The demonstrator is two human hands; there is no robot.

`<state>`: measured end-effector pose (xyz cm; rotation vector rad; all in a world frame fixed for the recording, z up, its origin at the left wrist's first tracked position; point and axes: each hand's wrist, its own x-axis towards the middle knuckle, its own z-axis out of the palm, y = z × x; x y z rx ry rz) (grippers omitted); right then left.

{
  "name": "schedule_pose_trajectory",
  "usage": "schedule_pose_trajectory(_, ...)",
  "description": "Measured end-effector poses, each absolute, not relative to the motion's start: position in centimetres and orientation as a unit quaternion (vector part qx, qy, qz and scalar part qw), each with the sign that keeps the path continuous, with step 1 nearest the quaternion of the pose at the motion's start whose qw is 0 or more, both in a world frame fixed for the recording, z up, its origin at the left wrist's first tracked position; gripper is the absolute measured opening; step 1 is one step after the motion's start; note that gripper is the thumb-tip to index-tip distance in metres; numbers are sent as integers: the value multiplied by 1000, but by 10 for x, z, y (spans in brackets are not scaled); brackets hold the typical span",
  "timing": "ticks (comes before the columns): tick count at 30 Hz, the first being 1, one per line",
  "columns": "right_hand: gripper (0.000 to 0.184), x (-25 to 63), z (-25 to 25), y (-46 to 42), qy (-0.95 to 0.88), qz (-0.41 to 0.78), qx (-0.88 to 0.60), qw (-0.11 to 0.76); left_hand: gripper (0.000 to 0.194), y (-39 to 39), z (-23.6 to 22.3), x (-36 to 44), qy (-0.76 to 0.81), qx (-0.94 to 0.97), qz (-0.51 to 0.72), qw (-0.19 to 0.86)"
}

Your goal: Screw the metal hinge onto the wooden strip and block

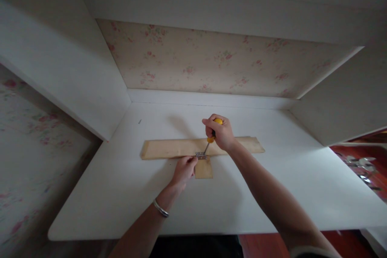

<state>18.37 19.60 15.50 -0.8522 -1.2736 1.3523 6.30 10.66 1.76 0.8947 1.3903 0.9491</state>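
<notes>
A long flat wooden board (169, 148) lies across the white desk, with a short wooden piece (204, 170) against its near edge. Over the joint between them sits a small metal hinge (200, 155). My right hand (222, 132) is wrapped round the yellow and black handle of a screwdriver (211, 139), whose shaft slants down to the hinge. At the hinge's left end, the fingers of my left hand (185, 169) are pinched together, touching its edge. Whether they grip the hinge itself or something small there is hidden.
A small dark sliver (139, 121) lies on the white desk (121, 193) at the back left. White side panels (75, 60) rise at left and right. Floral wallpaper (193, 60) covers the wall behind. Shiny metal objects (359, 165) stand beyond the right panel.
</notes>
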Motion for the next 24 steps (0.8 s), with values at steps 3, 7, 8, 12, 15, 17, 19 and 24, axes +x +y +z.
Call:
schedule_pose_trajectory(3, 37, 189, 156, 204, -552, 631, -310, 448, 30, 107, 19, 64, 601, 376, 410, 574)
schedule_pose_trajectory(7, 33, 193, 166, 209, -622, 585, -353, 383, 28, 108, 22, 63, 601, 375, 412, 572)
schedule_pose_trajectory(8, 33, 194, 170, 208, -646, 534, -391, 379, 27, 108, 23, 63, 600, 376, 414, 573)
schedule_pose_trajectory(12, 47, 196, 196, 201, -768, 184, -565, 240, 27, 109, 22, 61, 602, 376, 409, 573)
schedule_pose_trajectory(15, 58, 200, 221, 198, -797, 5, -603, 46, 27, 109, 21, 61, 602, 382, 403, 574)
schedule_pose_trajectory(17, 49, 204, 236, 201, -824, -13, -565, -39, 28, 108, 21, 61, 600, 381, 406, 575)
schedule_pose_trajectory(19, 36, 208, 248, 207, -869, 42, -484, -92, 28, 108, 21, 61, 598, 379, 409, 576)
schedule_pose_trajectory(24, 41, 200, 259, 214, -884, 68, -444, -129, 28, 107, 20, 61, 601, 379, 407, 574)
